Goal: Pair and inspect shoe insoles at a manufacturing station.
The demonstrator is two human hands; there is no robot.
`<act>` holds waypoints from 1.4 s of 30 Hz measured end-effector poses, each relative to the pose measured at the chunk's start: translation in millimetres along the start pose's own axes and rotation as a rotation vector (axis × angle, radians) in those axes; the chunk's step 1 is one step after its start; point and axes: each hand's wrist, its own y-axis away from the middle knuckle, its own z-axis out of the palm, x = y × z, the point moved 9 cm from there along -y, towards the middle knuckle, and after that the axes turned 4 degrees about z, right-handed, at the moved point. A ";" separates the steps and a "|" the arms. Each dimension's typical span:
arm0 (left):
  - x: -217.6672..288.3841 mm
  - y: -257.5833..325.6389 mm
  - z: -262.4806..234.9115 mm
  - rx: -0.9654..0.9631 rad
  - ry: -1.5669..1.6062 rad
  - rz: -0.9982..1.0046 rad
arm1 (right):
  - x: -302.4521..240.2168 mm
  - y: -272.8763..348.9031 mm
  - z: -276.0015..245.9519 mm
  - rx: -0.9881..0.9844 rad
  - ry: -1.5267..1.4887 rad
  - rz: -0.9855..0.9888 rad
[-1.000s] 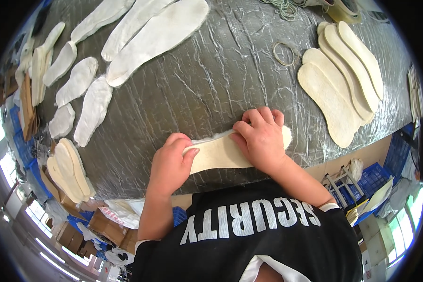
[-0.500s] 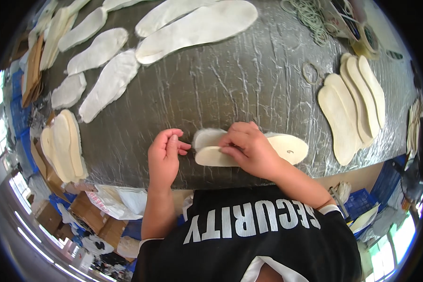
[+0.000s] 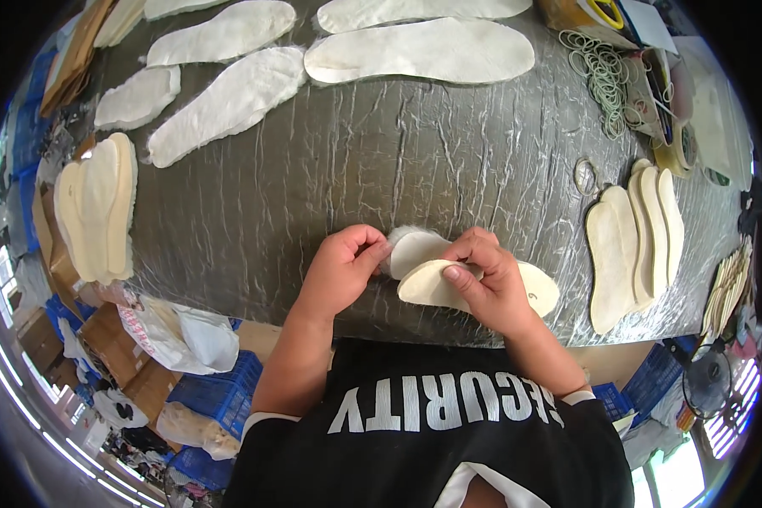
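My right hand (image 3: 498, 288) holds a cream insole (image 3: 427, 285) between thumb and fingers, its toe part tilted up and its other end on the table near me. Beneath and behind that insole lies a white fleece-edged insole (image 3: 415, 251), partly covered by it and by my fingers. My left hand (image 3: 340, 267) is closed in a pinch at the fluffy left end of the fleece insole. Its fingertips touch the fuzz there.
White fleece insoles (image 3: 419, 51) lie along the far side of the table (image 3: 313, 178). Cream insoles are stacked at left (image 3: 97, 207) and fanned out at right (image 3: 622, 245). Rubber bands (image 3: 601, 80) are heaped at the far right, beside a tape roll (image 3: 684, 146).
My left hand has moved right and pinched the fleece insole's end. My right hand has shifted slightly right, with the cream insole tilted up more. The whole view has turned a little.
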 end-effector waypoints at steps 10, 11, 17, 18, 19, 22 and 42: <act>21.2 3.8 25.4 -0.155 0.446 0.148 | 23.1 8.0 -10.7 0.127 -0.220 0.131; 21.4 3.8 26.9 -0.160 0.435 0.145 | 22.9 8.0 -11.9 0.137 -0.227 0.124; 30.6 3.6 35.4 -0.199 0.415 0.226 | 22.0 10.7 -15.5 0.168 -0.256 0.125; 31.8 3.8 35.8 -0.199 0.415 0.226 | 22.3 11.0 -15.4 0.168 -0.256 0.124; 34.0 4.4 36.1 -0.199 0.385 0.234 | 23.2 11.4 -15.7 0.175 -0.262 0.130; 39.7 5.9 37.9 -0.197 0.336 0.243 | 24.9 12.7 -17.1 0.185 -0.264 0.132; 53.2 17.9 46.2 -0.248 0.334 0.277 | 19.5 18.2 -19.0 0.214 -0.255 0.087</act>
